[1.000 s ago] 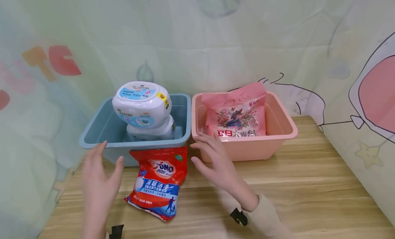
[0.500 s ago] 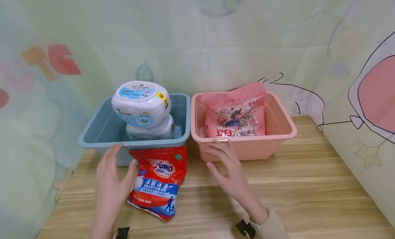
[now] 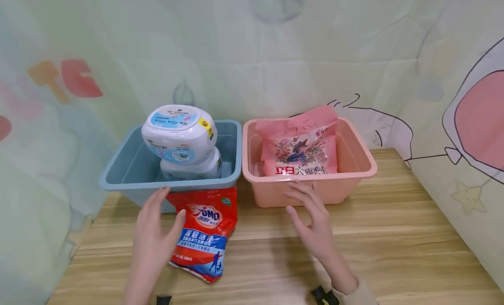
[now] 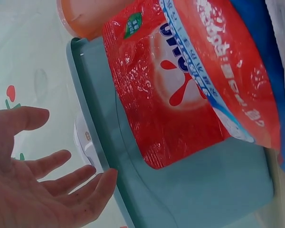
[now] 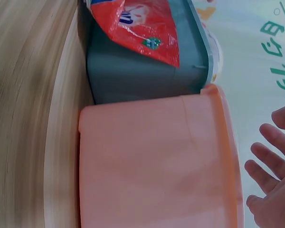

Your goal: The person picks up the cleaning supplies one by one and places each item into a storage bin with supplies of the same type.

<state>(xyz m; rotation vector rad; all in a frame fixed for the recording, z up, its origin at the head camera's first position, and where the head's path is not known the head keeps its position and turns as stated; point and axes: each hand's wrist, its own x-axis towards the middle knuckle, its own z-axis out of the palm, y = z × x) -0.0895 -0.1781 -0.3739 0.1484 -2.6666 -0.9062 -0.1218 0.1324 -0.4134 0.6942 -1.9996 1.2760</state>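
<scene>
A red and blue OMO laundry powder bag leans against the front of the blue bin in the head view. My left hand hovers at the bag's left side, overlapping its edge in that view, fingers spread and holding nothing. Before the pink bin is my right hand, its fingers relaxed and nothing in them. In the left wrist view the bag and the left hand appear apart. The right wrist view shows the right hand beside the pink bin's rim.
Two white tubs, the upper one tilted on the lower one, are stacked in the blue bin. A pink floral bag stands in the pink bin. Both bins sit side by side on a wooden table, with a printed cloth behind.
Both hands have shifted to the right. The left hand now overlaps the OMO bag's left edge, while the right hand has moved farther from the bag. Bins and contents look unchanged.
</scene>
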